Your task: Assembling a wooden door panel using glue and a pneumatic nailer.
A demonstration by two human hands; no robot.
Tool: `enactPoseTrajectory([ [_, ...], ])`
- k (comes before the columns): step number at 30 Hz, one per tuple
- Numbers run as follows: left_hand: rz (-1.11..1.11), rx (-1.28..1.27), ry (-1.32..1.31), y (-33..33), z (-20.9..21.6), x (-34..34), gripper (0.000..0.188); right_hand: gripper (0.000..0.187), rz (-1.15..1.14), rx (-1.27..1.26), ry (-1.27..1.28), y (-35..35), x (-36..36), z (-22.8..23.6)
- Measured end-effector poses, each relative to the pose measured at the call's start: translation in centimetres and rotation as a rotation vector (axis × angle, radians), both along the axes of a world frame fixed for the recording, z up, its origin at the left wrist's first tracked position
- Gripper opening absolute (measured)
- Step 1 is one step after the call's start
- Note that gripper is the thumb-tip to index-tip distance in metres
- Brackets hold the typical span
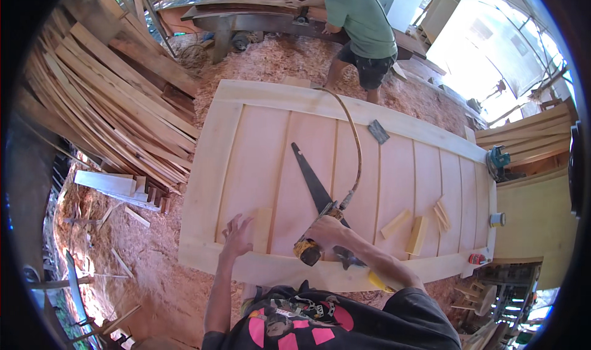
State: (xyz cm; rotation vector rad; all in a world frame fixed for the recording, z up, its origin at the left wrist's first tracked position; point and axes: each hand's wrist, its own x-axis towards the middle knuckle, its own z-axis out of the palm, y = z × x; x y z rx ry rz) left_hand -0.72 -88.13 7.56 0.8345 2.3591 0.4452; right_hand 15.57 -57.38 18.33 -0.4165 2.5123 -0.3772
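My right hand (326,232) is wrapped round a yellow and black air nailer (308,251), held over the near edge of a large panelled wooden door (255,159). From the tool an air hose (359,150) arcs up and away across the panel. Close to the near left corner, my left hand (237,236) has its fingers spread and holds nothing. Just right of it lies a flat wood block (261,230). A handsaw (312,181) rests on the boards, its blade pointing away from me, partly hidden by the nailer and my right arm.
Wood offcuts (417,236) and a dark grey flat piece (378,132) lie on the door. A teal power tool (498,158), a can (497,219) and a red bottle (477,259) sit along its right end. Long boards (117,97) are stacked left. A co-worker (363,24) stands beyond.
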Motion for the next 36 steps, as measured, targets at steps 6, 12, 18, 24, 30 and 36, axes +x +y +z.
enactPoseTrajectory([
  [6,-0.057,0.028,0.013,0.8,0.4,-0.2,0.103,0.028,0.005,0.051,0.002,-0.1,-0.3,0.1],
  [12,-0.11,0.034,0.063,1.6,0.6,-0.5,0.101,0.028,0.006,0.011,0.051,0.1,0.4,-1.5],
  [18,-0.128,0.047,0.091,1.7,0.4,-0.8,0.096,0.026,-0.005,-0.007,0.062,0.1,0.5,-1.5],
  [24,-0.142,0.026,0.085,2.0,0.4,-0.6,0.095,0.031,-0.004,0.008,0.018,0.1,0.3,-0.6],
  [30,-0.117,0.017,0.079,1.9,0.2,-0.5,0.097,0.032,0.015,0.029,-0.036,0.0,-0.2,0.5],
  [36,-0.113,0.041,0.091,1.6,0.2,-0.2,0.095,0.03,0.025,0.028,0.001,0.0,0.4,-0.5],
])
